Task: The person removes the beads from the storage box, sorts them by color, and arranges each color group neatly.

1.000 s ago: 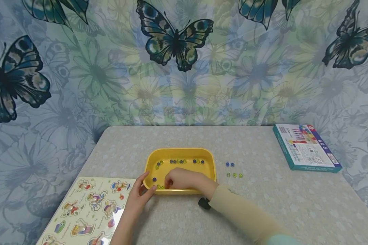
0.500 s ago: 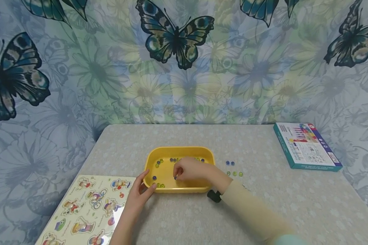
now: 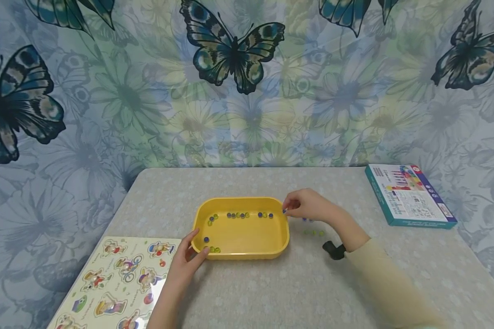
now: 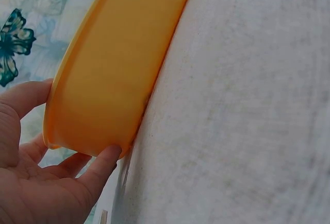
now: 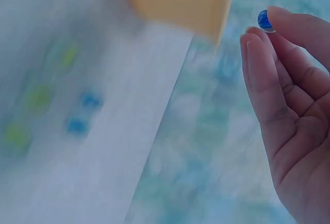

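Observation:
A shallow yellow tray (image 3: 247,235) lies on the table with several blue and yellow-green marbles (image 3: 238,215) along its back and left sides. My left hand (image 3: 187,257) grips its near-left corner, thumb at the front and fingers along the left side. In the left wrist view the fingertips press on the tray's outer wall (image 4: 118,69). Just over the tray's right rim, my right hand (image 3: 313,205) pinches a blue marble (image 5: 265,21) between thumb and forefinger. Two blue marbles (image 5: 85,113) and a row of yellow-green marbles (image 3: 314,233) rest on the table beneath that forearm side.
At the left lies a cream sheet of cartoon stickers (image 3: 111,283), its edge under my left forearm. A flat teal-edged box (image 3: 411,195) sits at the back right. Behind the table (image 3: 247,292) hangs a butterfly-patterned cloth (image 3: 238,119).
My right hand has taken a blue marble from the front of the tray and carried it right and back, past the right rim. My left hand stays on the tray corner.

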The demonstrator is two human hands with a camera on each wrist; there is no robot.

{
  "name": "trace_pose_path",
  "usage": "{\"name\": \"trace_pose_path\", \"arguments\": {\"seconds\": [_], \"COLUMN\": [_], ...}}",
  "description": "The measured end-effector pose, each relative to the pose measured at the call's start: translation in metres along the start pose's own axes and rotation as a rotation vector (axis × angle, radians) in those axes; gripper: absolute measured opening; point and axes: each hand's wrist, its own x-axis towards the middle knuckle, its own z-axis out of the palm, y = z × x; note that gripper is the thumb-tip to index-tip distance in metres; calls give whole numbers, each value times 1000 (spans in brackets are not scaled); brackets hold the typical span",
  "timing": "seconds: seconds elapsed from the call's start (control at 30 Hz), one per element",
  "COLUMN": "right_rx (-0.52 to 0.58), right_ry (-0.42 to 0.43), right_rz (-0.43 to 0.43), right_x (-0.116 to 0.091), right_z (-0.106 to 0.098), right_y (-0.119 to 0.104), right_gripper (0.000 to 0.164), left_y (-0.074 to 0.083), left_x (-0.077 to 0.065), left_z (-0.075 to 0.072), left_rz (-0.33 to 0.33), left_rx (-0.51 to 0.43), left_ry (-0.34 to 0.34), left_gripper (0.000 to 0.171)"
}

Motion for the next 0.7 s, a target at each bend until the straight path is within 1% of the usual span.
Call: {"name": "trace_pose_path", "arguments": {"seconds": [0.17,0.27,0.4,0.53,0.63,0.7], "right_rx": [-16,-21,-15,1,14,6], "right_ry": [49,55,58,63,68,64], "right_rz": [85,123,155,200,247,258], "right_x": [-22,-31,-37,-38,-37,-36], "right_z": [-14,-15,-12,-7,-3,-1], "right_y": [36,56,78,91,97,100], "right_gripper": [8,7,5,4,4,4], "left_y": [1,1,1,1,1,0], "left_x": [1,1,1,2,2,3], "left_z": [0,-1,0,1,2,2], "left_rz": [-4,-7,-14,-15,-15,-15], "left_rx": [-1,-4,-3,0,0,2], "left_ry": [2,6,12,14,13,13], "left_gripper": [64,64,65,65,65,65]}}
